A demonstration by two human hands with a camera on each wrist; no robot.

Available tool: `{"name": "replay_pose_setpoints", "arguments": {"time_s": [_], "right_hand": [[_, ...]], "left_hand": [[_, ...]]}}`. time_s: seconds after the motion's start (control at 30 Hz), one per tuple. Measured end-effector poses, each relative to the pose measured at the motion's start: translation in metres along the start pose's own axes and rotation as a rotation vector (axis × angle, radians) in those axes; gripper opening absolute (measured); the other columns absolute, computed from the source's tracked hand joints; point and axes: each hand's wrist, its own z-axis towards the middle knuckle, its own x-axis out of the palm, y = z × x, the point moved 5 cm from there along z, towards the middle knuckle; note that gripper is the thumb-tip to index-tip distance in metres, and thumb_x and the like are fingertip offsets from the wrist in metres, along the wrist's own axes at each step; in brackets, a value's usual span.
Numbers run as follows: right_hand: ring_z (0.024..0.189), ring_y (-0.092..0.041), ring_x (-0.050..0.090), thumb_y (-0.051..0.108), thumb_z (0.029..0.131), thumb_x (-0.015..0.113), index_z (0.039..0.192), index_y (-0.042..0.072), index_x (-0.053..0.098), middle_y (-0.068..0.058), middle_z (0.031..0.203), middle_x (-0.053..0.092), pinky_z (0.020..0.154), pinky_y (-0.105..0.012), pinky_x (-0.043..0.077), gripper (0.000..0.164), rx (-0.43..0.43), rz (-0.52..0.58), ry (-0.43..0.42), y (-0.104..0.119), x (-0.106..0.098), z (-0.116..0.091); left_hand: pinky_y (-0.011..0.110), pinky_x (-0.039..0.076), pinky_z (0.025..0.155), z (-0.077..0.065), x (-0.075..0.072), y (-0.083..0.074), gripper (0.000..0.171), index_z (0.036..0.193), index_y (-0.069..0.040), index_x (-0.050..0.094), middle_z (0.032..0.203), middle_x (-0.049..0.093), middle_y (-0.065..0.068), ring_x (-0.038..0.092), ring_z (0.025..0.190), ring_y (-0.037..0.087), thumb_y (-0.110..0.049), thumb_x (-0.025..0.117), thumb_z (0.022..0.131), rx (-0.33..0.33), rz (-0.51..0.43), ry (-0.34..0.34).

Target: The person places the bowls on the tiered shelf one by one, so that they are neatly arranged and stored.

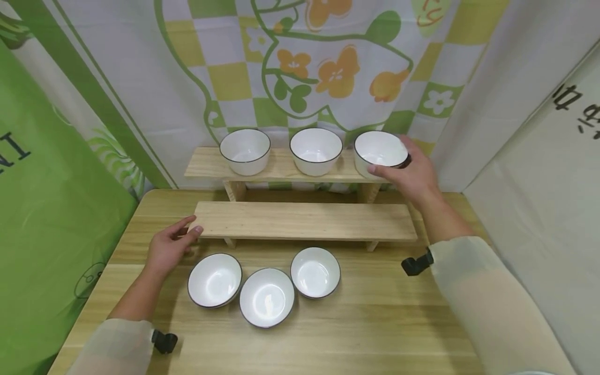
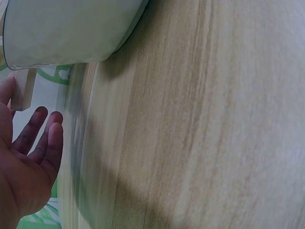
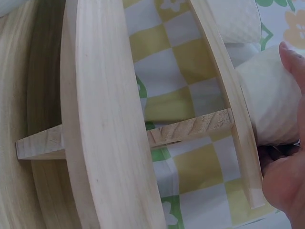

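My right hand (image 1: 417, 174) grips the rightmost white bowl (image 1: 380, 148) on the upper shelf (image 1: 281, 161), with its thumb on the near side and fingers round the right side. In the right wrist view that bowl (image 3: 271, 98) is right at the shelf board, partly covered by the hand. Fingers loosely extended, my left hand (image 1: 171, 245) touches the left end of the lower shelf (image 1: 304, 221). The left wrist view has this hand (image 2: 28, 171) beside the board's end (image 2: 23, 90), below a bowl's outer wall (image 2: 71, 31).
Two more dark-rimmed white bowls, one on the left (image 1: 245, 151) and one mid-shelf (image 1: 316, 151), share the upper shelf. Three others, a left (image 1: 214, 280), a middle (image 1: 267, 298) and a right one (image 1: 315, 272), stand on the wooden table (image 1: 375, 323). A patterned curtain (image 1: 234, 78) hangs behind.
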Motion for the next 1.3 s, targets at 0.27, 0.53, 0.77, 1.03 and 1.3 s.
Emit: {"name": "replay_pose_setpoints", "arguments": {"time_s": [0.27, 0.53, 0.77, 1.03, 1.3], "right_hand": [[0.152, -0.034, 0.028, 0.058, 0.074, 0.09, 0.168, 0.023, 0.015, -0.011, 0.169, 0.025, 0.123, -0.057, 0.025, 0.125, 0.01, -0.048, 0.02, -0.001, 0.0, 0.0], [0.153, -0.031, 0.027, 0.046, 0.077, 0.093, 0.169, 0.02, 0.005, -0.014, 0.17, 0.023, 0.125, -0.048, 0.026, 0.129, -0.03, 0.036, 0.059, -0.004, 0.0, 0.001], [0.151, -0.03, 0.033, 0.025, 0.084, 0.09, 0.168, 0.018, 0.003, -0.011, 0.17, 0.024, 0.122, -0.039, 0.035, 0.121, -0.028, 0.234, 0.024, -0.014, -0.005, -0.01], [0.127, -0.022, 0.051, 0.019, 0.084, 0.09, 0.164, 0.013, 0.027, -0.009, 0.154, 0.045, 0.111, -0.033, 0.046, 0.102, -0.051, 0.292, -0.113, -0.035, -0.017, -0.026], [0.113, -0.022, 0.056, 0.013, 0.082, 0.091, 0.153, 0.004, 0.04, -0.005, 0.132, 0.055, 0.099, -0.027, 0.051, 0.088, -0.067, 0.314, -0.198, -0.058, -0.015, -0.038]], "left_hand": [[0.03, 0.064, 0.072, -0.001, 0.002, 0.0, 0.068, 0.15, -0.013, 0.057, 0.135, 0.058, 0.025, 0.074, 0.089, 0.01, -0.047, 0.077, 0.094, -0.005, -0.01, 0.002], [0.029, 0.064, 0.073, -0.001, 0.002, -0.002, 0.068, 0.149, -0.012, 0.058, 0.133, 0.06, 0.026, 0.074, 0.091, 0.011, -0.047, 0.076, 0.094, 0.003, -0.01, 0.004], [0.031, 0.064, 0.073, 0.0, 0.001, -0.002, 0.068, 0.15, -0.013, 0.057, 0.133, 0.059, 0.025, 0.074, 0.09, 0.011, -0.047, 0.076, 0.094, 0.005, -0.006, 0.014], [0.031, 0.064, 0.075, 0.0, 0.0, -0.007, 0.067, 0.152, -0.01, 0.054, 0.139, 0.055, 0.027, 0.073, 0.089, 0.008, -0.042, 0.075, 0.097, -0.014, -0.008, 0.033], [0.031, 0.064, 0.074, -0.014, 0.001, -0.028, 0.065, 0.152, -0.005, 0.052, 0.14, 0.053, 0.032, 0.072, 0.088, 0.009, -0.037, 0.073, 0.099, -0.017, 0.002, 0.056]]}}
